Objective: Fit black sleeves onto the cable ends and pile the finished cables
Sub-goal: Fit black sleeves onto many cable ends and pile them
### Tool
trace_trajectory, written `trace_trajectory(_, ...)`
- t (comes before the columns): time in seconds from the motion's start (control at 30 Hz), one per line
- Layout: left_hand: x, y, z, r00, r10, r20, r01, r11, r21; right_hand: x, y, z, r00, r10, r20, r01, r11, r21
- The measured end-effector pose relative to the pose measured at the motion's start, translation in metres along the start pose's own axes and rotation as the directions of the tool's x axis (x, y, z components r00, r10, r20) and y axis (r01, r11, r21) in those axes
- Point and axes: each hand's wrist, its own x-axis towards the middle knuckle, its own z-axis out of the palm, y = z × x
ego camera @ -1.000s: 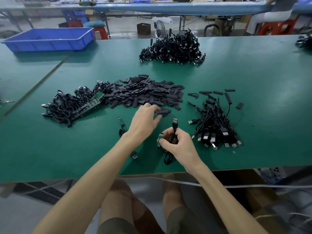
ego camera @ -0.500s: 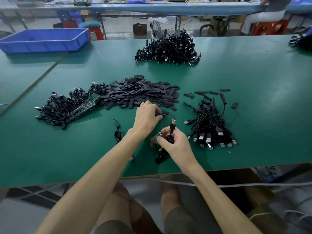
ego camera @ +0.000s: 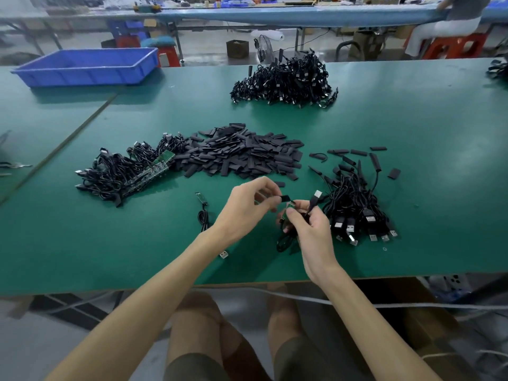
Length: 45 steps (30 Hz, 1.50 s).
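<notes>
**Black sleeve held to a cable's end on the assembly line**

Black and flat, a single sleeve (ego camera: pixel 285 198) is pinched between the thumb and fingertips of the left hand (ego camera: pixel 247 207), just in front of the sleeve heap (ego camera: pixel 242 158) on the green table (ego camera: pixel 426 119). The grip is narrow and closed on that one piece.

The right hand (ego camera: pixel 310 229), in front of the heap's right end, curls its fingers round a coiled cable (ego camera: pixel 284 242). Its grip is tight just below the small green board (ego camera: pixel 290 206) at the cable's end. The board points up at the sleeve; whether the two touch cannot be told. The cable's USB plug (ego camera: pixel 317 194) stands up above the right hand.

Against the heap's left side lies a tangle of cables with bare boards (ego camera: pixel 123 174). To the heap's right, a little apart, sits a cable pile (ego camera: pixel 357 207) with silver plugs fanned toward the table's near edge and a few loose sleeves around it. Well beyond the heap rises a larger cable mound (ego camera: pixel 286 81). A blue tray (ego camera: pixel 88 67) stands far behind the heap to its left. One lone cable (ego camera: pixel 203 215) lies in front of the heap.
</notes>
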Motion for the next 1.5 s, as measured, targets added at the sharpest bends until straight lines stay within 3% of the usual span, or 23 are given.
trace_trajectory(0.23, -0.013, 0.005, -0.015, 0.989, -0.040, 0.140, 0.038, 0.999, 0.019, -0.001, -0.001, 0.000, 0.998, -0.049, 0.050, 0.053, 0.995, -0.083)
trace_trajectory(0.4, -0.021, -0.002, -0.017, 0.996, -0.017, 0.085, 0.006, 0.991, 0.130, -0.003, -0.003, 0.001, 0.994, -0.070, 0.088, 0.079, 0.992, -0.097)
trace_trajectory(0.87, -0.025, -0.028, -0.020, 0.979, -0.173, -0.105, 0.146, 0.964, -0.224, -0.004, -0.007, 0.002, 0.972, -0.066, 0.225, 0.125, 0.958, -0.259)
trace_trajectory(1.17, -0.028, -0.040, -0.028, 0.975, -0.139, -0.171, 0.115, 0.983, -0.141, -0.007, -0.011, 0.004, 0.983, -0.039, 0.180, 0.068, 0.985, -0.156)
trace_trajectory(1.5, -0.031, -0.037, -0.024, 0.998, 0.036, -0.045, -0.034, 0.999, 0.034, -0.009, -0.011, 0.003, 0.991, -0.065, 0.113, 0.075, 0.994, -0.082)
